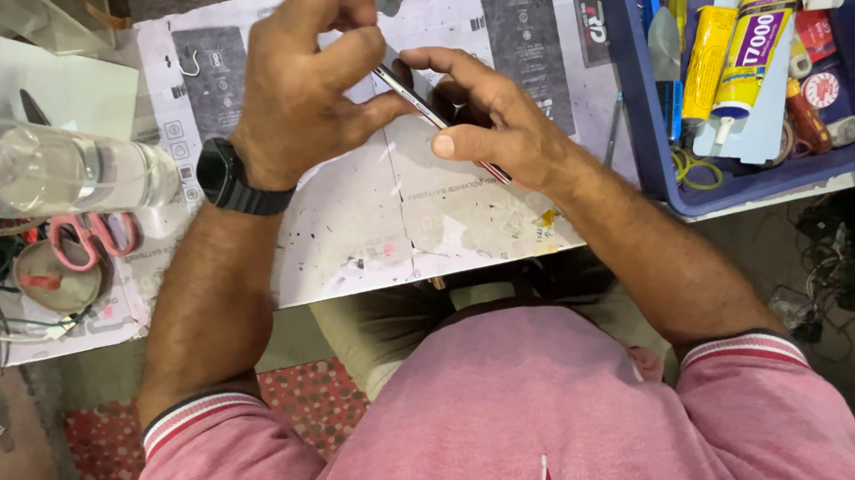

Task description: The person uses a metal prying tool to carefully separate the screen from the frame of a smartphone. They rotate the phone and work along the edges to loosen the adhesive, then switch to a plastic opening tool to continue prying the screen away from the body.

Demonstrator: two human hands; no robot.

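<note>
— Two hands on one thing: what are you holding?

— You hold a thin phone (427, 108) edge-up above the counter (369, 216). Your right hand (496, 120) cups it from behind, fingers (450, 66) curled over its top edge and thumb laid along the near side. Your left hand (304, 76) is bunched, thumb and forefinger pressed together at the phone's upper end; whether they pinch the phone itself or something small against it, you cannot tell from here.

— What lies about them?

— A black watch (231, 178) sits on your left wrist. Under both hands the counter wears printed, ink-spotted paper. At your left stands a clear bottle (61, 169), with pink scissors (92, 237) just beside it. At the upper right, well apart from the hands, a blue tray (655, 136) holds yellow glue tubes (732, 51) and small oddments.
</note>
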